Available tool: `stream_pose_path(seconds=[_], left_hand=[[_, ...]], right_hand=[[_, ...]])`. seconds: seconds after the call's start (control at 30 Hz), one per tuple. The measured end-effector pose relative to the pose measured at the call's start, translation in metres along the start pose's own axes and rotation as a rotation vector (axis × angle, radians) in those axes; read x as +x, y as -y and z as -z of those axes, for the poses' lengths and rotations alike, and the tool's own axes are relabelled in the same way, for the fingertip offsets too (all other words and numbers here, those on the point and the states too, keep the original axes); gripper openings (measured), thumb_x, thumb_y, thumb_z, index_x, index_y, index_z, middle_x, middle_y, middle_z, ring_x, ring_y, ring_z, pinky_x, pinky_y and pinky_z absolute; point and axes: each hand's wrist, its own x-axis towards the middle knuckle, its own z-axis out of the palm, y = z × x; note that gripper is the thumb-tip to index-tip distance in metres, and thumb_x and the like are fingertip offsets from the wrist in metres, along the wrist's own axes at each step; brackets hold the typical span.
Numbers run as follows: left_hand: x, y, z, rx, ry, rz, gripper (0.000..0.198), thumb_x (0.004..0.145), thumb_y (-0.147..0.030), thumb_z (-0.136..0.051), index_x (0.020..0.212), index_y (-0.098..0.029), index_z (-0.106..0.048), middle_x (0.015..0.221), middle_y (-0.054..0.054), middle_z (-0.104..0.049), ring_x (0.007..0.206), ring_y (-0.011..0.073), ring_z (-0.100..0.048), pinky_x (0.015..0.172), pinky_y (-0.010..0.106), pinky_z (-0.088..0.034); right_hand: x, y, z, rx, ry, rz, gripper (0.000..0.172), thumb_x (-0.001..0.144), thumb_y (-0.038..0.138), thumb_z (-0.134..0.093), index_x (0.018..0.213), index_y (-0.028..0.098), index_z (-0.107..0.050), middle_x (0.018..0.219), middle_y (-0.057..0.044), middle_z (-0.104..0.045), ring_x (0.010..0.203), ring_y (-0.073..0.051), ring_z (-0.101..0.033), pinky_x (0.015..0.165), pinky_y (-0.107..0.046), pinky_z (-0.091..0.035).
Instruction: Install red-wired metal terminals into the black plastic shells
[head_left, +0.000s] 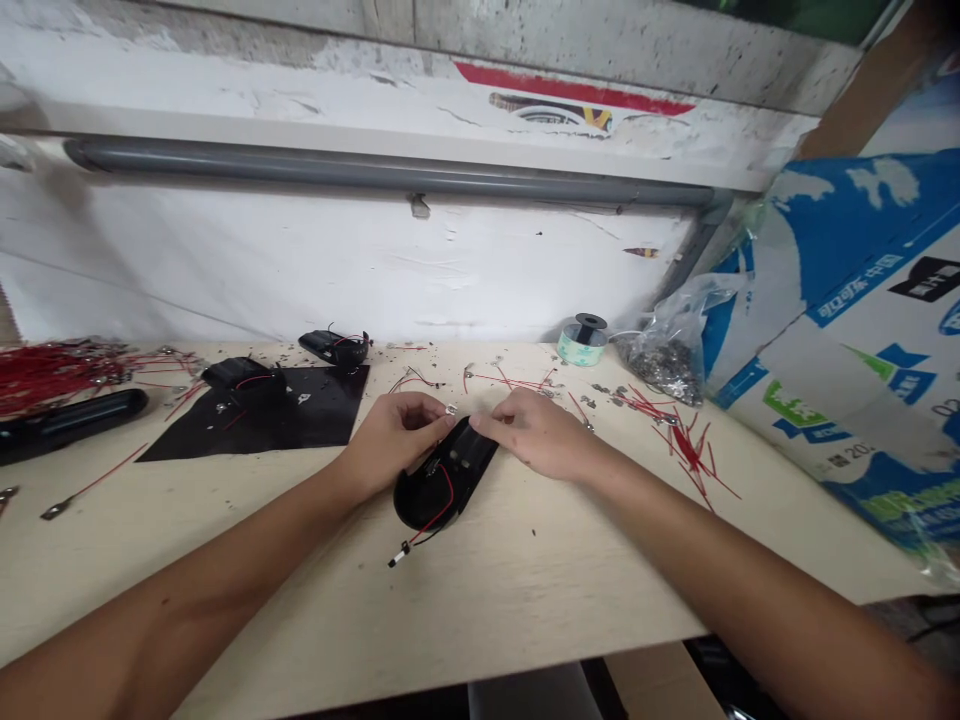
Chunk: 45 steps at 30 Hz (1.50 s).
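A black plastic housing (431,495) lies tilted on the table in front of me, its hollow inside facing up. A red wire (451,490) and a dark wire run from it to a small black-and-white switch-like part (400,554) at the near end. My left hand (394,440) is closed in a pinch at the housing's upper left side, with a small shiny metal contact piece (451,409) at its thumb and fingertips. My right hand (536,435) grips the far end of the housing, thumb on top. Its other fingers are partly hidden.
Two similar black housings (334,347) stand at the back left, one on a black sheet (315,415). Red wires (60,375) heap at far left; more wires (694,450) lie right. A spool (581,342), a bag of metal pieces (664,365) and a blue-white carton (847,350) flank them.
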Motion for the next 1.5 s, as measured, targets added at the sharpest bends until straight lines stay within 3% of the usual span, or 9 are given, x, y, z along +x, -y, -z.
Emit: stream_pose_path(seconds=[0.2, 0.33, 0.43, 0.53, 0.63, 0.87, 1.13, 1.37, 1.5], left_hand=[[-0.002, 0.001, -0.001, 0.000, -0.020, -0.120, 0.026, 0.080, -0.037, -0.072, 0.086, -0.014, -0.062, 0.065, -0.001, -0.060, 0.053, 0.0090, -0.053, 0.049, 0.020, -0.041], [-0.004, 0.006, 0.000, 0.019, 0.020, -0.194, 0.039, 0.088, -0.039, -0.064, 0.118, -0.016, -0.057, 0.073, 0.001, -0.063, 0.061, 0.0143, -0.061, 0.053, 0.024, -0.047], [-0.004, 0.009, 0.005, 0.322, -0.071, -0.476, 0.043, 0.095, -0.028, -0.052, 0.137, -0.020, -0.048, 0.104, 0.010, -0.069, 0.089, 0.0210, -0.068, 0.076, 0.036, -0.055], [-0.001, 0.009, 0.012, 0.756, -0.155, -0.877, 0.047, 0.092, -0.008, -0.047, 0.134, -0.025, -0.056, 0.127, 0.011, -0.064, 0.116, 0.0231, -0.061, 0.106, 0.050, -0.042], [0.000, 0.005, 0.016, 0.991, -0.132, -1.077, 0.051, 0.086, 0.002, -0.045, 0.126, -0.026, -0.063, 0.127, 0.008, -0.066, 0.118, 0.0218, -0.060, 0.113, 0.054, -0.032], [-0.002, 0.000, 0.014, 1.110, -0.178, -1.063, 0.034, 0.088, -0.003, -0.051, 0.107, -0.023, -0.071, 0.103, 0.004, -0.075, 0.101, 0.0227, -0.066, 0.109, 0.054, -0.034], [-0.001, 0.004, 0.014, 1.006, -0.232, -1.038, 0.022, 0.091, -0.012, -0.054, 0.096, -0.022, -0.073, 0.099, 0.004, -0.077, 0.094, 0.0211, -0.069, 0.104, 0.048, -0.042], [-0.004, -0.001, 0.006, 0.862, -0.161, -1.010, 0.014, 0.087, -0.018, -0.061, 0.094, -0.016, -0.073, 0.088, 0.008, -0.076, 0.083, 0.0230, -0.070, 0.083, 0.041, -0.054], [-0.004, 0.000, 0.006, 0.831, -0.107, -1.039, 0.018, 0.091, -0.016, -0.057, 0.099, -0.016, -0.073, 0.093, 0.009, -0.077, 0.087, 0.0228, -0.071, 0.085, 0.041, -0.055]], right_hand=[[0.003, 0.001, -0.004, 0.390, -0.006, -0.102, 0.028, 0.081, 0.045, -0.073, 0.078, 0.018, -0.064, 0.066, -0.001, -0.061, 0.060, -0.015, -0.056, 0.058, -0.029, -0.045], [0.004, 0.005, -0.009, 0.840, 0.029, -0.231, 0.021, 0.085, 0.039, -0.070, 0.089, 0.019, -0.064, 0.077, -0.004, -0.068, 0.064, -0.017, -0.065, 0.059, -0.031, -0.057], [0.003, 0.006, -0.010, 0.922, 0.060, -0.246, 0.020, 0.084, 0.037, -0.072, 0.090, 0.019, -0.065, 0.082, -0.005, -0.069, 0.065, -0.018, -0.067, 0.055, -0.032, -0.060], [0.002, 0.006, -0.009, 0.902, 0.053, -0.248, 0.020, 0.082, 0.036, -0.073, 0.089, 0.019, -0.066, 0.078, -0.005, -0.068, 0.061, -0.018, -0.066, 0.049, -0.031, -0.059], [0.002, 0.007, -0.010, 0.886, 0.053, -0.237, 0.019, 0.082, 0.036, -0.073, 0.088, 0.019, -0.066, 0.075, -0.004, -0.067, 0.061, -0.018, -0.066, 0.047, -0.030, -0.059], [0.003, 0.007, -0.012, 0.817, 0.032, -0.217, 0.019, 0.083, 0.034, -0.072, 0.093, 0.018, -0.067, 0.078, -0.005, -0.068, 0.064, -0.019, -0.067, 0.044, -0.026, -0.056], [0.005, 0.006, -0.014, 0.796, -0.077, -0.204, 0.023, 0.082, 0.039, -0.074, 0.089, 0.018, -0.067, 0.074, -0.005, -0.069, 0.060, -0.018, -0.066, 0.041, -0.023, -0.053], [0.004, 0.008, -0.015, 0.770, -0.106, -0.190, 0.027, 0.081, 0.042, -0.074, 0.089, 0.018, -0.066, 0.070, -0.004, -0.067, 0.056, -0.018, -0.064, 0.041, -0.025, -0.054], [0.005, 0.006, -0.015, 0.754, -0.147, -0.190, 0.029, 0.080, 0.045, -0.074, 0.088, 0.018, -0.065, 0.070, -0.003, -0.065, 0.055, -0.017, -0.062, 0.042, -0.027, -0.055]])
